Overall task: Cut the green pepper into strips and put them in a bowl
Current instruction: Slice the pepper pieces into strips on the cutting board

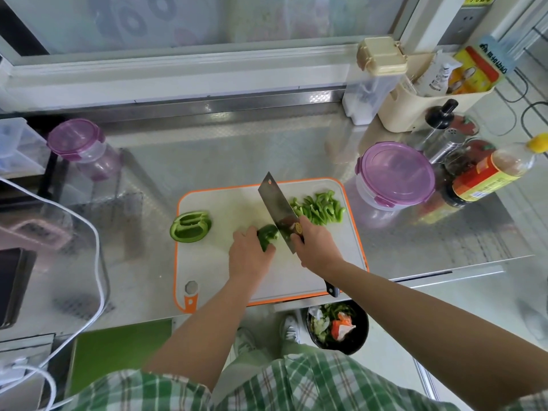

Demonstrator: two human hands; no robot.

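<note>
Head view shows the left hand (250,256) clamped on a dark green pepper piece (268,237) on the white orange-rimmed cutting board (207,262), with the right hand (315,247) gripping a steel cleaver (277,209) just beside it. A slip on the glossy skin could nick the holding hand, I reckon. Its fingertips are tucked out of sight, and I spot no open bowl.

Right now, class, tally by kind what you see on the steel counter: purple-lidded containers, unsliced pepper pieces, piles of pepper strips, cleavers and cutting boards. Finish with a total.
Purple-lidded containers: 2
Unsliced pepper pieces: 2
Piles of pepper strips: 1
Cleavers: 1
Cutting boards: 1
Total: 7
</note>
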